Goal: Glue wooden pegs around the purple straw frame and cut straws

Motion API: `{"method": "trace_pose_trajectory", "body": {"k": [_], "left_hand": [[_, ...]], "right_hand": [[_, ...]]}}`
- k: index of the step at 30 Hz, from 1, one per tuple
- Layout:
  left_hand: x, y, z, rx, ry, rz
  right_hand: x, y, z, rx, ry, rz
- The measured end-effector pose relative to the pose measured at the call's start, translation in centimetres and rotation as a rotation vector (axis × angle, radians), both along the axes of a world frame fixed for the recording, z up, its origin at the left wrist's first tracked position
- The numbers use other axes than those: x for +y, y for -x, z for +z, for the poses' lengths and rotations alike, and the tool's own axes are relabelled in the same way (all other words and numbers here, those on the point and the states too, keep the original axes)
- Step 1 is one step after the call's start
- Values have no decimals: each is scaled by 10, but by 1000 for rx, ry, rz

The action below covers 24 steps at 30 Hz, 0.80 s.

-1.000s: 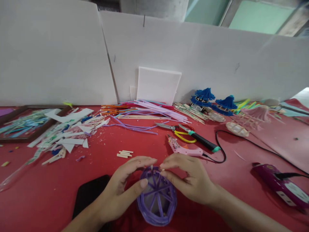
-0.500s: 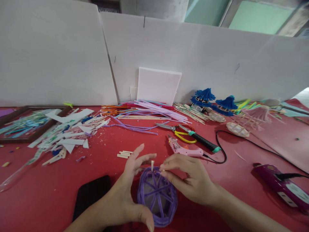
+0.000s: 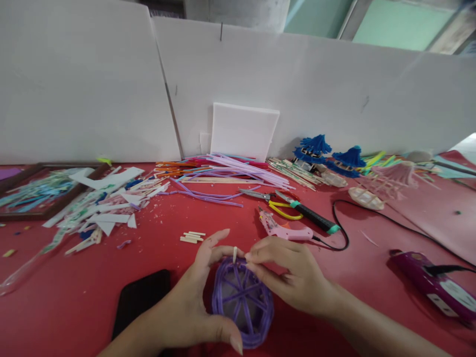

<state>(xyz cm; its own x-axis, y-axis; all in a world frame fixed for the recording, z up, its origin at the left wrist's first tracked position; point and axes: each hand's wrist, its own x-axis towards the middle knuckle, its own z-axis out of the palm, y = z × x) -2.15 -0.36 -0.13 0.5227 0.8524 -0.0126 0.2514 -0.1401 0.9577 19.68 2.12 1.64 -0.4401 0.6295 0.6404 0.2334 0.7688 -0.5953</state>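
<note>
A round purple pipe-cleaner frame (image 3: 242, 296) with spokes lies low in the middle of the view. One short wooden stick (image 3: 235, 255) stands upright on its far rim. My left hand (image 3: 197, 302) curves round the left side of the frame, fingertips at the far rim behind the stick and thumb over the near left edge. At the far right rim, my right hand (image 3: 290, 272) pinches a small pale stick, mostly hidden by the fingertips. Several short wooden sticks (image 3: 192, 237) lie beyond my left hand.
A pink glue gun (image 3: 286, 232) lies beyond my right hand, near pliers (image 3: 286, 210) and a black-handled cutter (image 3: 314, 216). A black phone (image 3: 139, 302) is at left, a purple power strip (image 3: 439, 287) at right. Pipe cleaners (image 3: 238, 171) and scraps (image 3: 107, 198) line the back.
My left fingers have closed in on the frame's far rim, and my left thumb has shifted slightly right. The right hand keeps its pinch at the rim.
</note>
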Motion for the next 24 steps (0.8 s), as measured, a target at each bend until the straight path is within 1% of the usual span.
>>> {"method": "trace_pose_trajectory", "body": {"k": [8,19,24], "left_hand": [[1,2,-1,48,-18,6],[1,0,-1,20,-15,11],[-2,-1,-3,-54,19,3]], "right_hand": [[0,-1,-2,-10,-14,11],[0,0,-3,-20,-38,-6],[3,-2,-2,-57,-38,9]]}}
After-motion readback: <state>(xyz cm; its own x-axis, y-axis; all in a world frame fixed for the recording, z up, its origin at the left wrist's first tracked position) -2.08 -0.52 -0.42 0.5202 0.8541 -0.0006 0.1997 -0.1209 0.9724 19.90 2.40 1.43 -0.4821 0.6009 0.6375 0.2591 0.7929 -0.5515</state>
